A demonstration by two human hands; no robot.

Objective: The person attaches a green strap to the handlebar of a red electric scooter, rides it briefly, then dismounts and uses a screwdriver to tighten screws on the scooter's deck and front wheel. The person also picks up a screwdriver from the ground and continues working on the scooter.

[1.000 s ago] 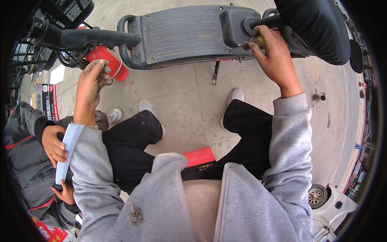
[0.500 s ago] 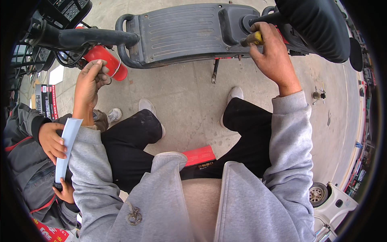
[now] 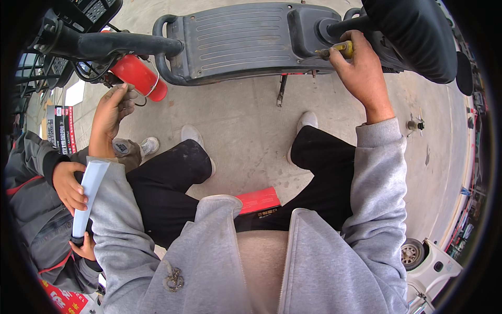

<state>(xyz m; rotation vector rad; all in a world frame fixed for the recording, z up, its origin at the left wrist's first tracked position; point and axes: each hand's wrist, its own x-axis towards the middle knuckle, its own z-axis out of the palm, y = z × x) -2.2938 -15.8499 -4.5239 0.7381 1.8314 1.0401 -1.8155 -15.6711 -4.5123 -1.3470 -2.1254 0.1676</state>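
Observation:
My right hand [image 3: 363,72] is closed round a screwdriver [image 3: 343,48] with a yellow handle. Its shaft points left over the near edge of a scooter's black ribbed footboard [image 3: 238,42]. My left hand [image 3: 111,111] is pinched closed just below a red cylinder [image 3: 137,75] with a metal band round it. Whatever lies between those fingertips, if anything, is too small to make out. A dark curved piece, like a cable end, shows beside the fingers.
Another person's hands [image 3: 70,187] hold a pale blue curved strip [image 3: 90,199] beside my left forearm. The scooter's black seat [image 3: 413,36] is at upper right. A red box [image 3: 259,200] lies below my lap. Small metal parts [image 3: 416,125] sit on the floor at right.
My right hand has shifted slightly right with the screwdriver, its handle now lying more level. My left hand has dropped a little, away from the red cylinder.

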